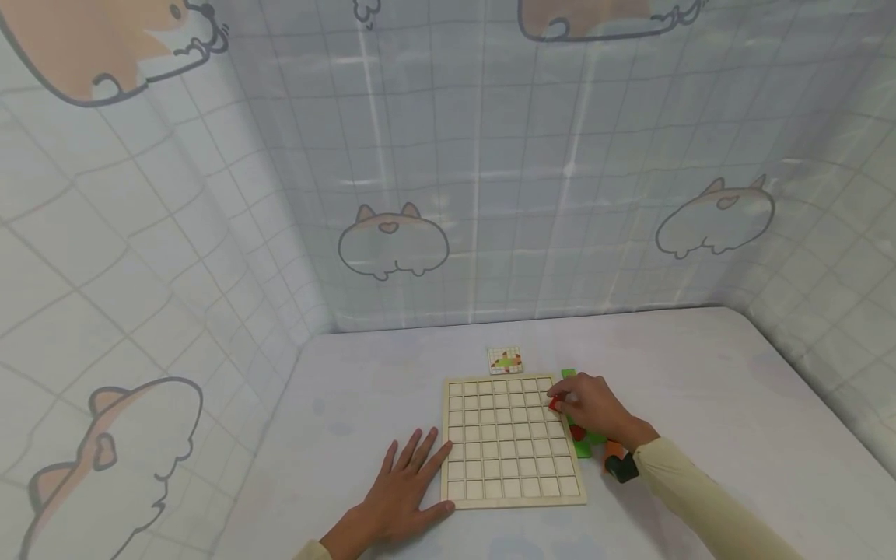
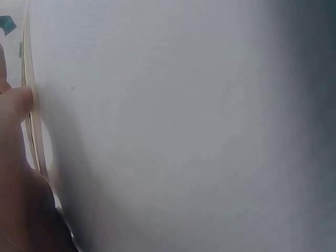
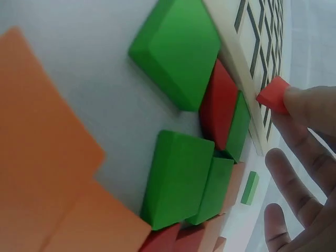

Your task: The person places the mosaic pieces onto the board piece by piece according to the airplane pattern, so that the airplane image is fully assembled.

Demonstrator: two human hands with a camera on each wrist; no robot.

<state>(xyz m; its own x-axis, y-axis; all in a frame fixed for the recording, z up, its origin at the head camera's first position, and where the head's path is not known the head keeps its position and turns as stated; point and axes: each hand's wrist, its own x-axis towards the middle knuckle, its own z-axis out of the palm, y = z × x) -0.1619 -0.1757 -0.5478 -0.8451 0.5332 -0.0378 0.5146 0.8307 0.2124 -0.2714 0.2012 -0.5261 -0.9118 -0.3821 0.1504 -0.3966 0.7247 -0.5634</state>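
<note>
A pale wooden grid board lies on the white table, its square cells bare. My left hand rests flat at the board's left side, fingers spread, with thumb and index fingertips right at the edge. Between thumb and index finger, my right hand pinches a small red block over the upper right edge of the grid. The other fingers of that hand are loosely extended. In the right wrist view, a green block and another red block lie beside the board, below the hand.
A small pattern card sits just beyond the board's far edge. More blocks lie along the right side, among them large orange ones and a dark green one, partly under the right forearm. Grid-patterned curtains surround the table.
</note>
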